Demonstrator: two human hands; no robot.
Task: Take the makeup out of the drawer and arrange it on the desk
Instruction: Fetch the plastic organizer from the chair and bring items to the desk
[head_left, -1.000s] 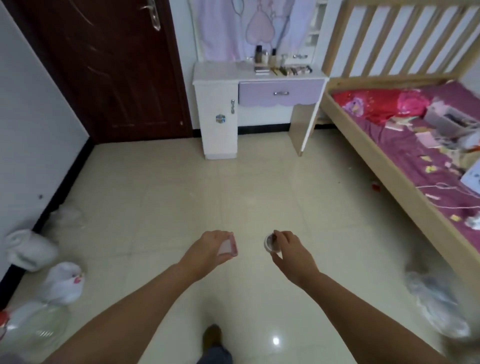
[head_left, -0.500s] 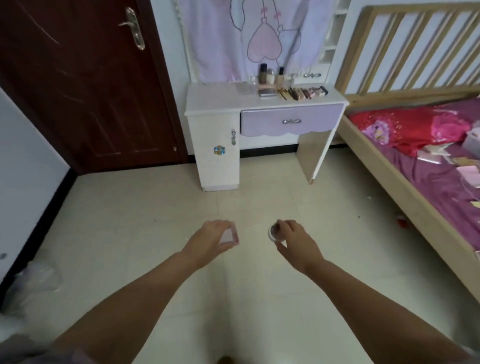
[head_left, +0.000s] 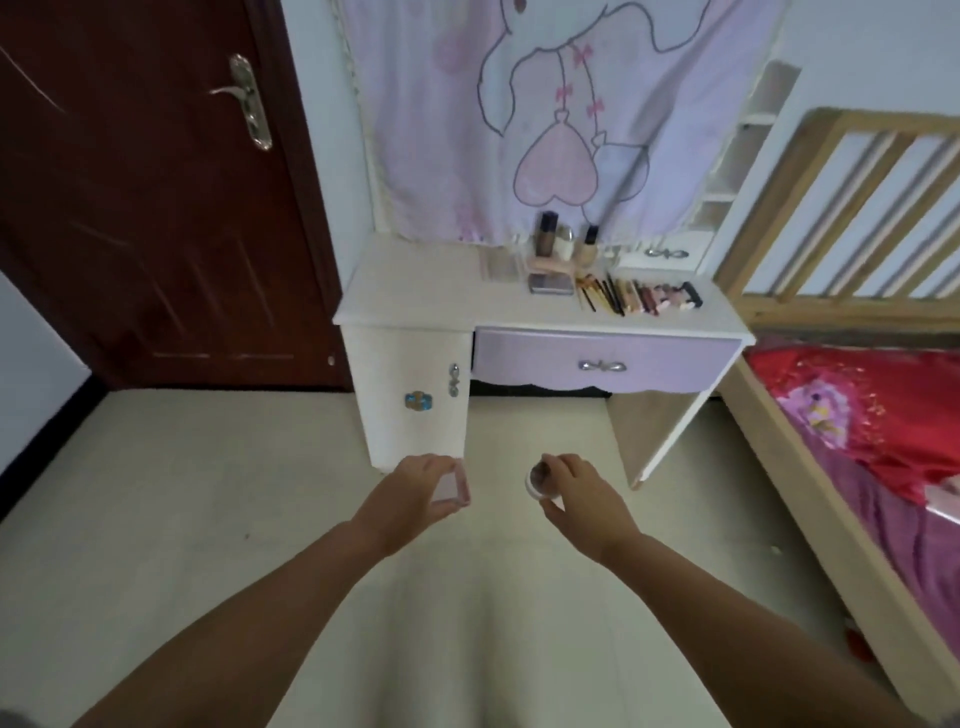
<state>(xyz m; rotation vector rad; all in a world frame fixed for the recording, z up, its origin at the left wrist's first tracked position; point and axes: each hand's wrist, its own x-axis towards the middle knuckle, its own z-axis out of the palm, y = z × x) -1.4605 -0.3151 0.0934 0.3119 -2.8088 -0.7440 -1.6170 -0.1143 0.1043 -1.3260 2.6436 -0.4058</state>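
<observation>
Here, two hands — left hand (head_left: 415, 493) holds one pink box (head_left: 448, 483), right hand (head_left: 576, 493) one round jar (head_left: 537, 475).

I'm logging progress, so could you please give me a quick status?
Left hand holds a pink case; right hand holds a round jar. Drawer closed. Floor path to the desk open.

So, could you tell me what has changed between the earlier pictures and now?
The person has walked toward the desk, which now looms nearer and higher in view. Nothing was picked up or let go: the left hand still holds the small pink item, the right hand the round compact. The drawer stays closed.
</observation>
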